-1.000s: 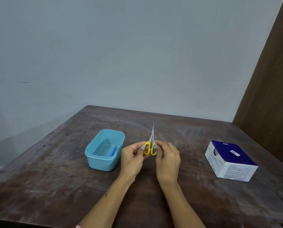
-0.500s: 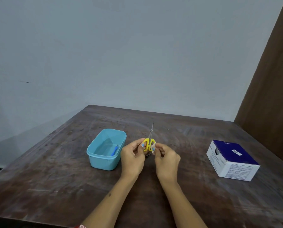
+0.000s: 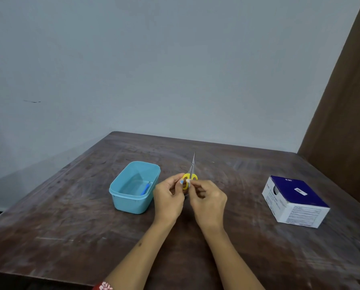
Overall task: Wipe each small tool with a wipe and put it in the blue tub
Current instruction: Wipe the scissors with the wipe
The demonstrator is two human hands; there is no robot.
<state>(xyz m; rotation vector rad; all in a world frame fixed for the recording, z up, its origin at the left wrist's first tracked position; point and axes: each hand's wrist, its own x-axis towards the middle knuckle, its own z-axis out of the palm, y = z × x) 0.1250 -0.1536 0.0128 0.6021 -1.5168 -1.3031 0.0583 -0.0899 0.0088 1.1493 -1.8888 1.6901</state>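
Grey-blue wall behind, brown panel [image 3: 346,101] at right. Dark scuffed wood tabletop [image 3: 70,237]. Tub [image 3: 133,204] sits just left of hands, w/ a blue tool [image 3: 145,189] lying inside. White/navy box [image 3: 296,204] well apart at right, near panel. Scissors [image 3: 189,179] held upright mid-table, blades closed, tip pointing away. Left hand [image 3: 168,198] pinches yellow handles; right hand [image 3: 209,200] presses small white wipe [image 3: 188,181] on handles. Bare tabletop btwn hands & box, also along near edge.
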